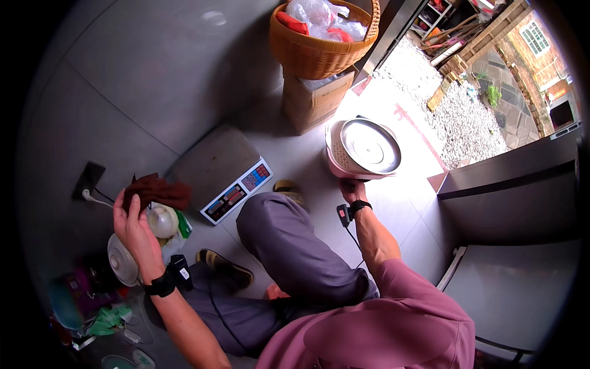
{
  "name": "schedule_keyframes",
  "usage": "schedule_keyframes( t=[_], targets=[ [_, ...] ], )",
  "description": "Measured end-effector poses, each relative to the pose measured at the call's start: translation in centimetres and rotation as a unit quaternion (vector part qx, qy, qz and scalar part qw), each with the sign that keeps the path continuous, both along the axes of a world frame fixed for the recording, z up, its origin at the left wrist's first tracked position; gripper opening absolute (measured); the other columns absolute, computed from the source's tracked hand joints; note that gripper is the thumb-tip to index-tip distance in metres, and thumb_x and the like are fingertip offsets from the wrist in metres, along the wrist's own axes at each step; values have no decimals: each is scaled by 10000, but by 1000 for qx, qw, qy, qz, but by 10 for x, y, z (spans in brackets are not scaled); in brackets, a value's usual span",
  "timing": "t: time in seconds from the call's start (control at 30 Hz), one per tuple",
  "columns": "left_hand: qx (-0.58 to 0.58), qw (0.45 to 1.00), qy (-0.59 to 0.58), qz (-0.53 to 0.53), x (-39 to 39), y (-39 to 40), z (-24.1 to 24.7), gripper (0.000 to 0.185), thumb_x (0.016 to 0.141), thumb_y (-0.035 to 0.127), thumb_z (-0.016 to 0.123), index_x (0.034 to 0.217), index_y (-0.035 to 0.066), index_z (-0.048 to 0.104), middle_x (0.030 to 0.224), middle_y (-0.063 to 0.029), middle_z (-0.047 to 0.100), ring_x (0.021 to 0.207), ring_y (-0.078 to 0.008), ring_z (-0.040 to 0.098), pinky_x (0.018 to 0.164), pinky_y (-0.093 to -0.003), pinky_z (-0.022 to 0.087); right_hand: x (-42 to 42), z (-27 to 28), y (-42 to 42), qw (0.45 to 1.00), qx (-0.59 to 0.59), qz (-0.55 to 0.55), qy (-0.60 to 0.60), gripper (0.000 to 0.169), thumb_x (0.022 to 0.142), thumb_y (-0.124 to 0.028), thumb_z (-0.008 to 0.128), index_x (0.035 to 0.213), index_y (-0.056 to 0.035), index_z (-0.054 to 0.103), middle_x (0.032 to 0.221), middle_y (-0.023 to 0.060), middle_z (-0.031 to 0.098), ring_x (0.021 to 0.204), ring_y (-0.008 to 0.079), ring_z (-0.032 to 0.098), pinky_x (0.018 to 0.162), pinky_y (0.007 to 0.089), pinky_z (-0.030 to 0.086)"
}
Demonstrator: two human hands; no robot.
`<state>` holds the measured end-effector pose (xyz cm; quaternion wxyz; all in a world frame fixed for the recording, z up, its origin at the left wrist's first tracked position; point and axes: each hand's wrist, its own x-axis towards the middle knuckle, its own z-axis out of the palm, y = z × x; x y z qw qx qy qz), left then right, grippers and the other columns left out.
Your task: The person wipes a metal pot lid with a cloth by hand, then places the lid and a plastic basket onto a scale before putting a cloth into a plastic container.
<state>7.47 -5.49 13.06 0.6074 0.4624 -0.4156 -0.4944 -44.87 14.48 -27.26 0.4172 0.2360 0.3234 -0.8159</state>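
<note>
My left hand is raised at the left, its fingers closed on a dark red-brown cloth. My right hand grips the near rim of a pink plastic basin, whose underside hides some fingertips. A round metal lid or tray lies on top of the basin, over a perforated surface. Between the hands, on the tiled floor, stands a digital weighing scale with a flat metal platform and a keypad panel. Each wrist wears a strapped device with a cable.
A wicker basket of plastic bags stands on a cardboard box beyond the basin. White round lids or containers, a green bag and other items crowd the left. A wall socket holds a plug. An open doorway lies upper right, a white appliance lower right.
</note>
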Motion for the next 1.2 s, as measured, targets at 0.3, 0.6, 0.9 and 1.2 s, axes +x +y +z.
schedule_keyframes(
  t=[0.3, 0.6, 0.9, 1.2],
  targets=[
    [-8, 999, 39, 0, 10, -7, -8, 320, 944, 7, 645, 1249, -37, 561, 1177, -117, 633, 1068, -195, 620, 950, -331, 497, -32, 33, 124, 853, 150, 305, 396, 232, 906, 28, 575, 1123, 111, 576, 1081, 198, 636, 1016, 285, 622, 920, 396, 546],
    [-28, 996, 67, 52, 31, 6, 3, 329, 938, -13, 632, 1254, -53, 551, 1208, -143, 626, 1106, -218, 613, 1017, -370, 490, 40, 244, 103, 903, 163, 355, 178, 326, 963, -291, 646, 1197, -64, 647, 1154, 97, 680, 976, 227, 658, 819, 373, 567],
    [-47, 990, 89, 96, 58, 17, 3, 322, 923, -6, 644, 1230, -51, 556, 1173, -144, 651, 1080, -225, 635, 995, -368, 503, 70, 294, -53, 772, 182, 555, 252, 326, 946, -269, 663, 1179, -41, 662, 1141, 108, 690, 972, 231, 658, 831, 380, 552],
    [-33, 977, 109, 182, 58, 12, 15, 262, 890, -7, 675, 1147, -18, 623, 1072, -94, 680, 947, -159, 657, 854, -282, 530, 125, 280, -198, 672, 186, 649, 303, 326, 929, -248, 680, 1160, -18, 677, 1128, 120, 700, 968, 235, 658, 844, 387, 538]
  ],
)
